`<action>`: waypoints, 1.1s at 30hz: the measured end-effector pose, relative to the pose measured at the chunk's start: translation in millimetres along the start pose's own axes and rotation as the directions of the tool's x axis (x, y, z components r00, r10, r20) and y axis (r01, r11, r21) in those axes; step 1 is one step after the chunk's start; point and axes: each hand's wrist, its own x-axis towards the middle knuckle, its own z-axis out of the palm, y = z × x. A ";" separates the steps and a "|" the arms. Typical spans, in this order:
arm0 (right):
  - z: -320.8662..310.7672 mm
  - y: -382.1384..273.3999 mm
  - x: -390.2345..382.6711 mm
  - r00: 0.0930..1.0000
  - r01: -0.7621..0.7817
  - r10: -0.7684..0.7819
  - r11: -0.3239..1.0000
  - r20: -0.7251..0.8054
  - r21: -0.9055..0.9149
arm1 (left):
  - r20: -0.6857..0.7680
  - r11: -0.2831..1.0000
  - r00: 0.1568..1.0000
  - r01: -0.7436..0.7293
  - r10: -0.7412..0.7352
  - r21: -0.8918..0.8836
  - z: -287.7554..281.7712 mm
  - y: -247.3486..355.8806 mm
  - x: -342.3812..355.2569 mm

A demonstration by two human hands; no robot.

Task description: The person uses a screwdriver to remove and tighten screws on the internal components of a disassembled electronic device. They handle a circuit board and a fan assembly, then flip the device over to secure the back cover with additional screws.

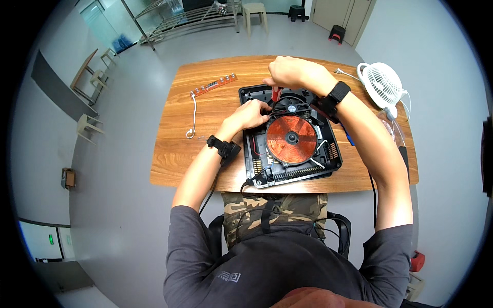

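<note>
Induction cooker [336, 165], opened: hold the rim, spare the copper coil [278, 142]

Its casing surrounds the coil on the wooden surface [215, 164]. Beyond the coil, the right hand [290, 72] clasps a red-handled screwdriver [276, 94]; the left hand [249, 115], to the coil's upper left, touches inner parts, its grip unclear. The casing looks stiff, moderately heavy; the windings and thin white wires [317, 164] seem fragile.

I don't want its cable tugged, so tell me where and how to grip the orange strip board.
Pinch the orange strip board by its long edges near mid-length, probably best from above: it lies flat and narrow, and the white cable leaves its left end, away from that grip. The left hand is the nearer one.
</note>
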 end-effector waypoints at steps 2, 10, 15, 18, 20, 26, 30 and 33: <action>5.7 -3.4 4.7 0.995 -0.090 0.089 0.996 -0.037 -0.010 | 0.007 1.000 1.000 0.013 -0.013 0.003 -0.3 2.0 0.7; 15.3 5.5 -1.7 0.989 0.004 -0.007 1.000 -0.146 -0.022 | -0.004 1.000 1.000 0.001 -0.001 -0.003 -1.4 0.4 -1.0; -6.2 -2.7 4.9 0.980 -0.096 0.078 0.991 0.185 0.092 | -0.002 1.000 1.000 0.015 -0.015 -0.005 -2.0 -1.6 -3.8; -0.7 -4.6 -1.3 0.998 -0.028 0.027 0.999 -0.052 -0.023 | 0.002 1.000 1.000 0.024 -0.024 0.014 -0.3 0.1 -3.2; -2.1 -8.8 3.5 0.984 -0.179 0.180 0.984 0.009 -0.020 | 0.004 1.000 1.000 0.028 -0.028 0.010 -0.8 3.1 -2.1; -5.3 -10.8 2.0 0.968 -0.232 0.233 0.972 0.089 -0.021 | -0.002 0.999 0.999 0.044 -0.044 0.008 -3.5 2.6 -5.6; -1.5 11.4 -9.8 0.997 0.051 -0.052 0.998 0.062 0.022 | -0.002 1.000 1.000 0.014 -0.014 -0.024 -1.7 -2.2 -1.1; -4.9 11.1 -9.1 0.995 0.040 -0.043 0.999 0.088 0.033 | 0.024 0.999 0.999 0.040 -0.039 -0.014 -4.7 3.4 -2.8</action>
